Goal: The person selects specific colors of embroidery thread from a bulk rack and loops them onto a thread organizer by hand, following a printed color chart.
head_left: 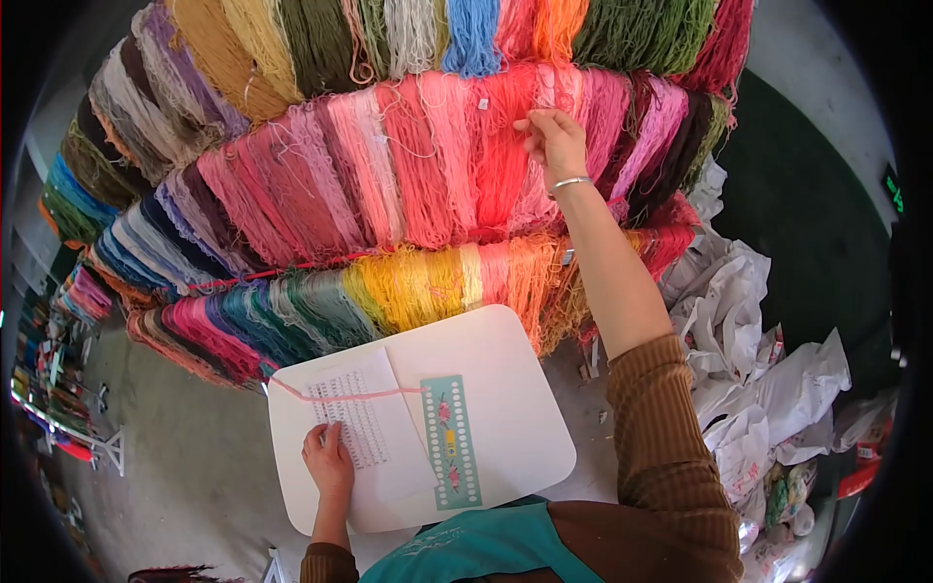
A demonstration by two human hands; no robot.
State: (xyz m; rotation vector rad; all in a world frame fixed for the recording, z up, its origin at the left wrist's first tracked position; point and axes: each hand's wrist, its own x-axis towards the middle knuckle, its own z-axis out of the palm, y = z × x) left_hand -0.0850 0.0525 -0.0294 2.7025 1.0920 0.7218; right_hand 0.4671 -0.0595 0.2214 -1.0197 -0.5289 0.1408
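My right hand (554,143) reaches up to the middle row of hanging yarn, in front of a bright red hank (499,160) and a pale pink one beside it. Its fingers are pinched together; whatever is between them is too small to make out. Lower down, my left hand (328,459) rests with extended, slightly bent fingers on a printed sheet (352,413) covered in rows of small marks. A pink strand of yarn (364,395) lies across the top of that sheet. It reaches a green card with punched holes (449,486) on the white board (530,428).
Tiered racks carry yarn hanks in many colours, with yellow hanks (413,291) just beyond the board and green ones (646,34) on top. White plastic bags (729,311) are heaped on the right. Grey floor (194,457) shows at left, near a metal stand (115,450).
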